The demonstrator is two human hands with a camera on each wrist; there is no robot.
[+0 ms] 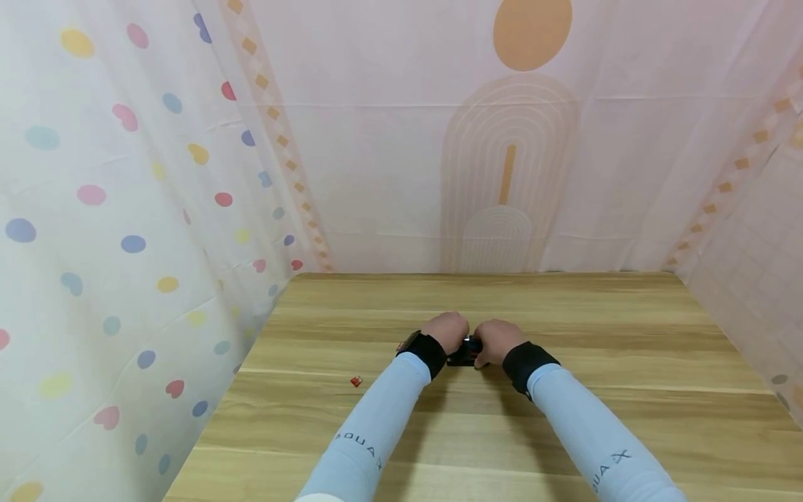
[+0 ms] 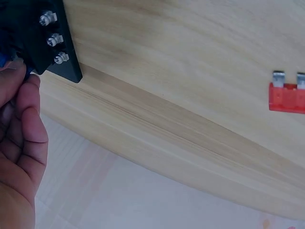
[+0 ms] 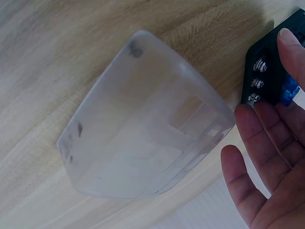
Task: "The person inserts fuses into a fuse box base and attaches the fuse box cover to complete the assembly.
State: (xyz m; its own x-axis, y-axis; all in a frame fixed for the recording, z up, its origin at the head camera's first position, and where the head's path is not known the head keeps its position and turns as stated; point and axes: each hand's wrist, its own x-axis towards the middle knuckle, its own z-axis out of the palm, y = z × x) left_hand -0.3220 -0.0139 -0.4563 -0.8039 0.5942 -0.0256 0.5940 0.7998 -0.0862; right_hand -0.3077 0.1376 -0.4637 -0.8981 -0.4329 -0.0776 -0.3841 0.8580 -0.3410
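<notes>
A black fuse block (image 1: 461,357) lies on the table between both hands. Silver screw terminals line its edge in the left wrist view, where the block (image 2: 33,40) fills the upper left corner. My left hand (image 1: 447,331) pinches a small blue blade fuse (image 2: 28,73) at the block, mostly covered by thumb and finger. With the thumb on top and fingers along its side, my right hand (image 1: 500,340) holds the block steady. Another blue fuse (image 3: 289,90) shows beside the right fingers. A red blade fuse (image 2: 287,98) with metal prongs lies apart on the wood.
A clear plastic cover (image 3: 138,119) rests on the table beside the right hand. One red fuse (image 1: 356,381) lies left of the left forearm. The wooden table (image 1: 564,293) meets patterned curtains (image 1: 376,174) at its back and left side.
</notes>
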